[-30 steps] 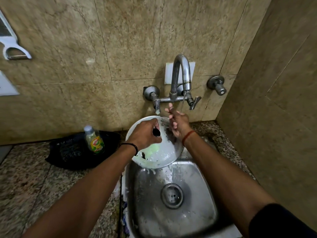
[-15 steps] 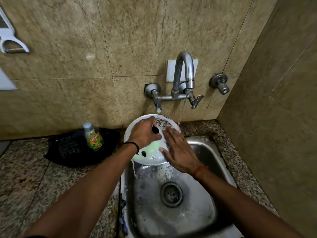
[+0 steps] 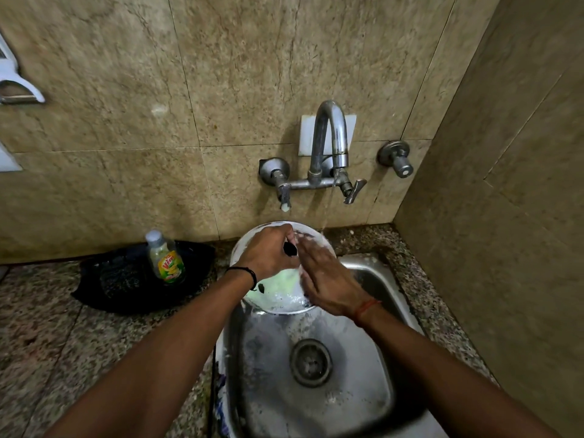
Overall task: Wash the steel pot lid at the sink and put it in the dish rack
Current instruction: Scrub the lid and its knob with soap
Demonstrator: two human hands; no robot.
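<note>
Left hand (image 3: 268, 252): grip closed around black knob (image 3: 290, 249) of soapy pot lid (image 3: 278, 297), held tilted over back edge of sink (image 3: 373, 371). Right hand (image 3: 328, 281): open, flat against lid, just right of left grip. Thin water stream from tap (image 3: 328, 147) beyond.

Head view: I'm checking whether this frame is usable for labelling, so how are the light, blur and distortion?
Head view: dim, warm light; glare on the sink basin and tap; right hand fingers slightly motion-blurred on the soapy lid; left hand sharper; wide-angle bending of wall lines towards the edges.
</note>
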